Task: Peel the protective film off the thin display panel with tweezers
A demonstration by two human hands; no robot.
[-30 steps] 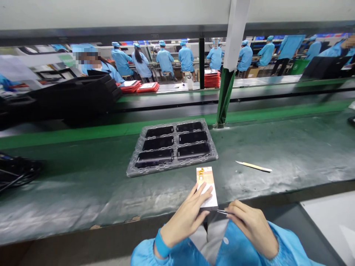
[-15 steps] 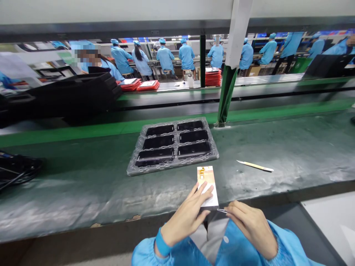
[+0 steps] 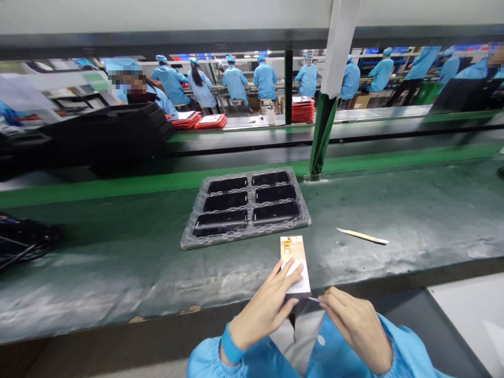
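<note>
Head camera view: the left hand, with a blue band around its wrist, lies over a flat, rectangular white-and-orange panel with a small gold-coloured flex piece. Its fingers are slightly spread and rest on the panel's upper face, while the thumb sits apart from them by the near edge. The right hand has its fingers pinched narrow on a slim silver metal tool, whose tip points at the panel's near right corner; whether it touches is too small to tell.

The panel extends forward beyond the left fingers, over the near edge of the dark green tabletop. Ahead and to its left, a clear plastic moulded tray holds six glossy black phone-shaped pieces. A yellow-handled knife with a pointed blade lies to the panel's right, apart from both hands.
</note>
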